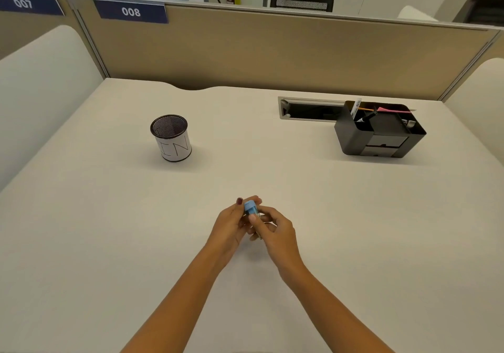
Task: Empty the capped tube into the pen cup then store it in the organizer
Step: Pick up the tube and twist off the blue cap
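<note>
The capped tube [251, 208] sits between both hands, held above the desk [272, 189] near the front centre. Its blue cap [249, 205] points up and away from the person; the body below is mostly hidden by fingers, so contents can't be made out. Cap is on.

Left hand [230, 224] wraps the tube from the left, thumb w/ a dark-painted nail up beside the cap, fingertips curled behind it — pinching the cap end. Right hand [275, 230] comes in from the right, thumb laid across the tube just below the cap and fingers folded under, gripping the lower part. The two hands touch or nearly touch around the tube; both forearms bare, angled in from the bottom edge.

Further out, to the left and well apart from the hands, the pen cup [171, 137] stands upright — black mesh w/ a white paper label wrapped round it, handwritten letters on the label. Inside looks dark; can't tell if anything's in it.

Far right, near the back of the desk, the organizer [379, 132]: black, several compartments, w/ a few pens and a pink slip [395, 110] sticking out of the rear slots. Just beside it on the left, a cable slot [311, 108] set into the desk. Behind runs a tan partition [272, 50] w/ a blue tag reading 008 [131, 11].
</note>
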Motion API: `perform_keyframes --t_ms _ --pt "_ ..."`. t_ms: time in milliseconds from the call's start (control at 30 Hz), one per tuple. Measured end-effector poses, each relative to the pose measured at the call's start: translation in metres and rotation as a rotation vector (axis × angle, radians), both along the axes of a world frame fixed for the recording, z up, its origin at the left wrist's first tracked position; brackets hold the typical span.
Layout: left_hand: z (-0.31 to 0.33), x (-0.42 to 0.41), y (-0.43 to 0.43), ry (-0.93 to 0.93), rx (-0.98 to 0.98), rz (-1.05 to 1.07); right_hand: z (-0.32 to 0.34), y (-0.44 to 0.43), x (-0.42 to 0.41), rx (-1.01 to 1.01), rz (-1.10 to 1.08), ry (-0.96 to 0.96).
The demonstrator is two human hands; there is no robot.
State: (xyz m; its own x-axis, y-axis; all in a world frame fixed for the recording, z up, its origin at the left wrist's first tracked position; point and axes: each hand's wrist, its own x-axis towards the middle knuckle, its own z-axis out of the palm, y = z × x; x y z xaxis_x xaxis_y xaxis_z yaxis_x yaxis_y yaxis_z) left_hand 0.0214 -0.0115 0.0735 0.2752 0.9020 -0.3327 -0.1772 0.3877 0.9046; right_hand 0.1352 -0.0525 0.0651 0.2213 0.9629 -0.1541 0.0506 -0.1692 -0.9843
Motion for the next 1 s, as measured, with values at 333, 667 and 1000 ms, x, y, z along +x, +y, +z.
perform_keyframes --t_ms 333,667,1000 --pt "0.004 0.009 0.002 -0.027 -0.049 0.047 0.006 0.0 -0.005 -0.047 -0.002 0.086" --pt "0.017 0.017 -0.002 0.046 0.001 0.116 0.014 0.0 -0.005 -0.011 0.032 0.121" --pt "0.033 0.027 -0.006 0.066 0.018 0.151 0.016 -0.001 -0.005 0.001 -0.012 0.075"
